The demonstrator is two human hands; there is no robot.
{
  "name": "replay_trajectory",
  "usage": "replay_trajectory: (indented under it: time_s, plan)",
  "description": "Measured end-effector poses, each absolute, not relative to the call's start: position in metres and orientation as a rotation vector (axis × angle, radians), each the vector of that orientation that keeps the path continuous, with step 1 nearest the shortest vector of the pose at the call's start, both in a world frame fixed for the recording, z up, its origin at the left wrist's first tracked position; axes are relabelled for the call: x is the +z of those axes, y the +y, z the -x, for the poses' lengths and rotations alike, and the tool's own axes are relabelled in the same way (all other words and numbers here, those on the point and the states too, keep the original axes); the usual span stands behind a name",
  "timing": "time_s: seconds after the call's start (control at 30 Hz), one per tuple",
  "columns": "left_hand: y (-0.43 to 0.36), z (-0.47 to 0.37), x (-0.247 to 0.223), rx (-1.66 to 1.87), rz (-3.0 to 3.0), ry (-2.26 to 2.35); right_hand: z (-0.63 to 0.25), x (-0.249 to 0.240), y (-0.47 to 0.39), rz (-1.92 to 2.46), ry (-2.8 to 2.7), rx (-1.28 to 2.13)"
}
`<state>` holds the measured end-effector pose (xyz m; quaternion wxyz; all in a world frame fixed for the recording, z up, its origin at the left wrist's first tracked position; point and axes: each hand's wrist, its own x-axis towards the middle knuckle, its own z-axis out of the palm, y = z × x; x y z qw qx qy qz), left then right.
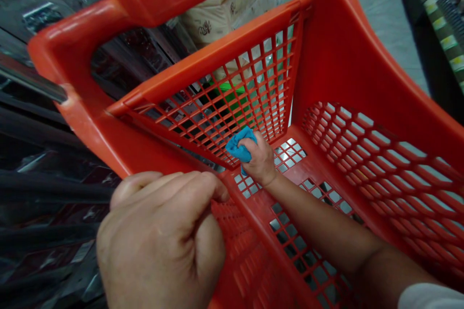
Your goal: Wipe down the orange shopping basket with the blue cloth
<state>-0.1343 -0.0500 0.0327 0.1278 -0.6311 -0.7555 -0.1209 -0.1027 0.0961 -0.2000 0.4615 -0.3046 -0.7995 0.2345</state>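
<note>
Deep inside a red plastic shopping cart [337,48], my right hand [261,159] is closed around a blue cloth [241,145]. The cloth is bunched up and lies close to the cart's grid end panel [213,111], just above the slotted floor; whether it touches the panel I cannot tell. Close to the camera, my left hand [163,236] is curled over the cart's left side wall, knuckles up. Its fingertips and the part of the rim under them are hidden. My right forearm reaches in from the lower right.
Dark packaged goods [54,193] stand close along the cart's left side. Beyond the end panel are pale wrapped packages [210,21] and a green object [234,99]. A shelf edge with price labels [449,41] runs along the upper right, past a grey floor [384,14].
</note>
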Motion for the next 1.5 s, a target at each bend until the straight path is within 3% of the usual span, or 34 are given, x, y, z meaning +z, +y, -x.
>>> replay_trajectory:
  time_s: [0.23, 0.4, 0.6, 0.8, 1.0, 1.17, 1.37, 1.5]
  plan:
    - [-0.048, 0.133, 0.032, -0.364, 1.809, -2.198, 0.099, -0.196, 0.1, 0.849, -1.837, 0.654]
    - [-0.05, 0.134, 0.031, -0.385, 1.8, -2.193, 0.103, -0.198, 0.091, 0.627, -2.055, 0.623]
    - [-0.048, 0.133, 0.026, -0.403, 1.791, -2.17, 0.098, -0.199, 0.102, 0.861, -1.83, 0.62]
    - [-0.05, 0.134, 0.028, -0.402, 1.814, -2.153, 0.103, -0.199, 0.092, 0.585, -2.122, 0.569]
    - [-0.051, 0.134, 0.026, -0.439, 1.819, -2.147, 0.101, -0.197, 0.094, 0.846, -1.895, 0.651]
    - [-0.052, 0.134, 0.024, -0.473, 1.805, -2.167, 0.109, -0.195, 0.08, 0.459, -2.184, 0.68]
    - [-0.05, 0.138, 0.027, -0.484, 1.834, -2.141, 0.098, -0.195, 0.105, 0.955, -1.717, 0.684]
    - [-0.049, 0.14, 0.028, -0.452, 1.841, -2.141, 0.103, -0.197, 0.092, 0.606, -2.092, 0.711]
